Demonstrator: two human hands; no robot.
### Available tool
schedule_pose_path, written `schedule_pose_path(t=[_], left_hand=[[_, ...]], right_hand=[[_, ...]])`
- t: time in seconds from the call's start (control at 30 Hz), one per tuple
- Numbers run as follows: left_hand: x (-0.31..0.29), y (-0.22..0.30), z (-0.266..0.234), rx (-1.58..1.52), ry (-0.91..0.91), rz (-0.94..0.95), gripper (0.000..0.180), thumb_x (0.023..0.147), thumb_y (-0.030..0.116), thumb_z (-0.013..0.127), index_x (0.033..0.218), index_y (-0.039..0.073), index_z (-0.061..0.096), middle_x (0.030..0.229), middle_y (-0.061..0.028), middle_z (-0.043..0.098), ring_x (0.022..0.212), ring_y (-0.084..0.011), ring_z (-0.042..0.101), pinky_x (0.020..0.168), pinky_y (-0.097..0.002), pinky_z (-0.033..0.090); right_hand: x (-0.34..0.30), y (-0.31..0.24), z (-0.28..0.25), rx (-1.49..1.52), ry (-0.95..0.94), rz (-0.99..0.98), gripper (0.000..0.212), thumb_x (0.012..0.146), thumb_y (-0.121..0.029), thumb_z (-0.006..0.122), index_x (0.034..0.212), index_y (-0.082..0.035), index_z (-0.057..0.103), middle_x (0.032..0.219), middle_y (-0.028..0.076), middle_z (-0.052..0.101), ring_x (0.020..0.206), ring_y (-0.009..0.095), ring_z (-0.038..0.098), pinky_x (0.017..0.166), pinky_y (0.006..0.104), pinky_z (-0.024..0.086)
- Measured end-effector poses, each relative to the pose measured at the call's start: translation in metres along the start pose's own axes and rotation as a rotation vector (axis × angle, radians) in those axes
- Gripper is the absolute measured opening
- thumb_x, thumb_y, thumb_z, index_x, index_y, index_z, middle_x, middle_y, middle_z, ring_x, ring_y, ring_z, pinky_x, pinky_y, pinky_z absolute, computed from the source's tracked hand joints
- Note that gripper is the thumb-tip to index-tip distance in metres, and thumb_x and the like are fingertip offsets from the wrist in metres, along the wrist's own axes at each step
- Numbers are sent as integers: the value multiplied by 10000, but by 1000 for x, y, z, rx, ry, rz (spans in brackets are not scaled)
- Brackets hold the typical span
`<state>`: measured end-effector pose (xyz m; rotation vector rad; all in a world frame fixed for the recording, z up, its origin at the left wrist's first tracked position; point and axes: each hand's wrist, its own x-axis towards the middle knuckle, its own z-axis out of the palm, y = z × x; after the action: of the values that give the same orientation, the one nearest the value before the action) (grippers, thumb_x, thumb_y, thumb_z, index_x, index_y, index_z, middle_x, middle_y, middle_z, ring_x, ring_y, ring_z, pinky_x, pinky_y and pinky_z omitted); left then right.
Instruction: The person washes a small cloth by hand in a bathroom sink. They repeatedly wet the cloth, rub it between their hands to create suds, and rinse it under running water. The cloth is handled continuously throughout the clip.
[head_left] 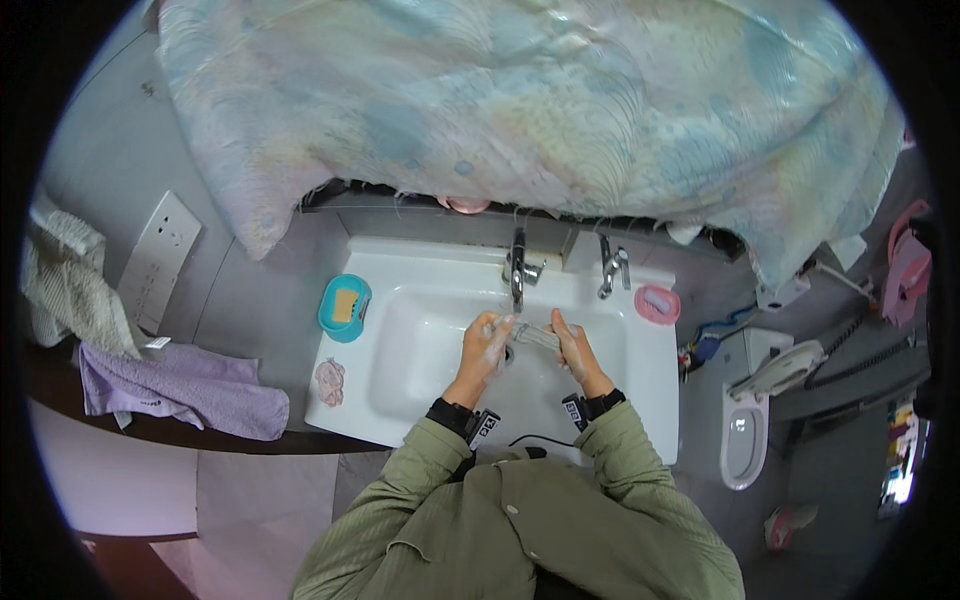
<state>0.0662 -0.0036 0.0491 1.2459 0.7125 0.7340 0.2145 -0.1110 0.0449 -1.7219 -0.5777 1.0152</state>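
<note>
Over the white sink (395, 350), a small pale grey, soapy strip (537, 336) spans the gap between my two hands; I cannot make out its exact kind. My left hand (484, 345), covered in white lather, is closed on the strip's left end. At the other end my right hand (573, 348) grips it, thumb raised and fingers curled, with suds on them. Just beyond the hands stands a chrome faucet (517, 270), its spout pointing down toward them. Part of the dark drain (509, 355) shows beneath the left hand.
A teal soap dish (329, 316) with yellow soap and a crumpled pink cloth (329, 382) lie on the left rim. To the right are a second tap (609, 268) and a pink soap dish (657, 318). A purple towel (190, 385) hangs left; a patterned plastic sheet (520, 110) drapes behind.
</note>
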Motion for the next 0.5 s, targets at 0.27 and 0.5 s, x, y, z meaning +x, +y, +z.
schedule_pose_path(t=[0.27, 0.5], left_hand=[[-17, 25, 5, -197, -161, -104, 291, 791, 137, 683, 1044, 65, 561, 677, 59, 472, 526, -38, 431, 465, -183, 341], [-16, 16, -5, -198, -97, -247, 275, 804, 180, 675, 1014, 17, 601, 655, 33, 524, 518, -53, 446, 451, -204, 346]], right_hand=[[-23, -16, 11, 262, -267, -153, 391, 891, -393, 532, 899, -13, 624, 805, 23, 591, 739, 96, 513, 637, 220, 403], [-23, -13, 11, 540, -184, -102, 233, 867, -214, 593, 942, 4, 627, 861, 5, 598, 809, 86, 522, 698, 218, 406]])
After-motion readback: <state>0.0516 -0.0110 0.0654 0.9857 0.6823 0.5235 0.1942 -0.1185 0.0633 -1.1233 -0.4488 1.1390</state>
